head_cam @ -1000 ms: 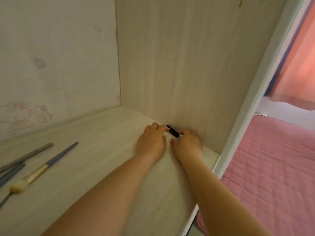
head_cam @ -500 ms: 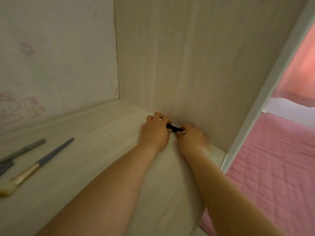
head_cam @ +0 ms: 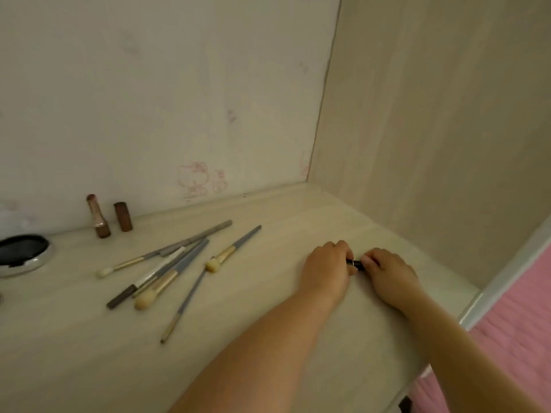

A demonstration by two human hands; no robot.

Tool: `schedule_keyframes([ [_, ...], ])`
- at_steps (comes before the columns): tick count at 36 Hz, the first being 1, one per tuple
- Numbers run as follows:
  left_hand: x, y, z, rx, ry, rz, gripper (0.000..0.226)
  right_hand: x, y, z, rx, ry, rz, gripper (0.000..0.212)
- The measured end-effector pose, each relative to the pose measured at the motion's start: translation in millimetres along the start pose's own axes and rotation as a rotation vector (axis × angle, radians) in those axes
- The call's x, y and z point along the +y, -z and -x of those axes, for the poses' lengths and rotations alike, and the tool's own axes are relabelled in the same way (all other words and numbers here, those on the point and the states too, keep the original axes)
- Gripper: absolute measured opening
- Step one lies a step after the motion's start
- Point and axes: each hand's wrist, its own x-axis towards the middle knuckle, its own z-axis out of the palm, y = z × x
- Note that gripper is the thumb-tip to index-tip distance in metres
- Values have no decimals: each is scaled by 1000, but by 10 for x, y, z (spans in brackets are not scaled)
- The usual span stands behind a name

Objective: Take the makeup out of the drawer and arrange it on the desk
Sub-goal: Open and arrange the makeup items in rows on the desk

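Both grips are pinching the small black tube (head_cam: 355, 263), left hand (head_cam: 326, 271) and right hand (head_cam: 390, 275) together, at 3 o'clock on the surface (head_cam: 268, 293) near its edge, so a slipping pull is risking a roll off.

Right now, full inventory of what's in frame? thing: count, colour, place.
black tube: 1, black with a silver band, right part of desk, held between both hands
makeup brushes: about 6, grey handles with cream tips, loose pile mid-desk
lipstick: 1, brown, uncapped, upright by back wall
lipstick cap: 1, brown, upright beside lipstick
compact: 1, black and silver, left edge
desk: 1, pale wood
bedding: pink, far right
hands: left hand and right hand, both pinching the tube
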Motion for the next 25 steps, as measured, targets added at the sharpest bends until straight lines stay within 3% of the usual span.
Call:
schedule_keyframes([
  [9,-466,992,1189,248,139,220,13,-1187,-173,776,-106,228,-530,38],
  [12,-639,1435,1632,351,190,283,10,-1743,-275,1107,-142,309,-729,26],
  [16,-919,1954,2299,520,277,310,9,-2496,-537,1635,-358,365,-980,13],
  [25,-1526,2798,3519,703,482,168,11,-3692,-1146,2578,-442,418,-994,19],
])
